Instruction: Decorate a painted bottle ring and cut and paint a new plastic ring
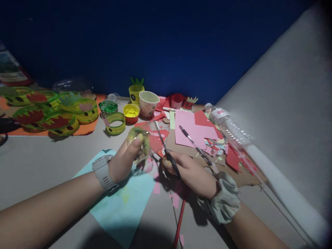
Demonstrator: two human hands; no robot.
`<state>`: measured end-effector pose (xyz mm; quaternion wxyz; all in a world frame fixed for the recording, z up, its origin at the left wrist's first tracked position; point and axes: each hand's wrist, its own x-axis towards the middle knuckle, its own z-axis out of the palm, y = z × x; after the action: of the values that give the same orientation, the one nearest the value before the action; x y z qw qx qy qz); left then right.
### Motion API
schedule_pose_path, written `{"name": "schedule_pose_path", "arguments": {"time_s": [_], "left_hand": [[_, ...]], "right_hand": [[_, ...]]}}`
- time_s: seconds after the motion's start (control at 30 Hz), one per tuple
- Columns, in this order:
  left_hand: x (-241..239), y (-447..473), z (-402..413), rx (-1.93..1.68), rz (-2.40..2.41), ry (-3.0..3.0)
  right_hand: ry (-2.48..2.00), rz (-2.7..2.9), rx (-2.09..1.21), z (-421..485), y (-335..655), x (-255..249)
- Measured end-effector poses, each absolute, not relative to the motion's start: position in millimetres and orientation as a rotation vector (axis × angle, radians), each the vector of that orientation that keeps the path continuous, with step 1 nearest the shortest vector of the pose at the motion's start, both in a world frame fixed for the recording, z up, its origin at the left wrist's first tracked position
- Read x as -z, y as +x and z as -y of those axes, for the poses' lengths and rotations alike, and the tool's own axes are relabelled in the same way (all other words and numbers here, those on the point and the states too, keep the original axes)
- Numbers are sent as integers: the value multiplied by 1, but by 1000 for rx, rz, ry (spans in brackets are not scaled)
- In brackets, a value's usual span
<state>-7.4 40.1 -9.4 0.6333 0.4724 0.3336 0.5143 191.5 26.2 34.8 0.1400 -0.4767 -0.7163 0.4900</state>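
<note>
Head view, largest first: what carries it all?

— A grey table (38, 162). A light blue paper (121, 204) lies toward its near edge, a pink paper (189, 131) further back, and a clear plastic bottle (228, 126) lies on its side toward the right edge.

And the hands?

— Both work over the middle of the table, close together but not touching. The left hand (126, 159) is closed in a pinch, thumb on top, around a clear plastic piece (146, 141) smeared with green and yellow. The right hand (192, 173) is wrapped around the handles of the scissors (159, 135).

Which way do the scissors run?

— Their long axis goes from the right hand up toward the far edge, leaning a little left. The blades pass just beside the right border of the plastic piece, so the piece lies to the left of the blades. The blades seem nearly together; I cannot tell whether they bite the plastic.

Containers?

— All near the far edge. A patterned cup (148, 103) stands upright and I cannot see anything in it. A yellow cup (135, 92) with green leaves stands behind it, contents hidden. A small dish (131, 113) holds yellow paint, and another dish (108, 108) to its left holds something green.
</note>
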Motion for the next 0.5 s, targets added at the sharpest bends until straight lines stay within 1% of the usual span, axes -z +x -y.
{"name": "schedule_pose_path", "arguments": {"time_s": [0.27, 0.4, 0.5], "left_hand": [[-14, 0, -47, -1120, -780, 845], [-12, -1, -50, -1100, -796, 774], [-6, -3, -47, -1095, -762, 863]], "right_hand": [[-1536, 2113, -1253, -30, 194, -28], [-1561, 2107, -1223, -31, 196, -26], [-1522, 2080, -1239, -30, 194, -24]]}}
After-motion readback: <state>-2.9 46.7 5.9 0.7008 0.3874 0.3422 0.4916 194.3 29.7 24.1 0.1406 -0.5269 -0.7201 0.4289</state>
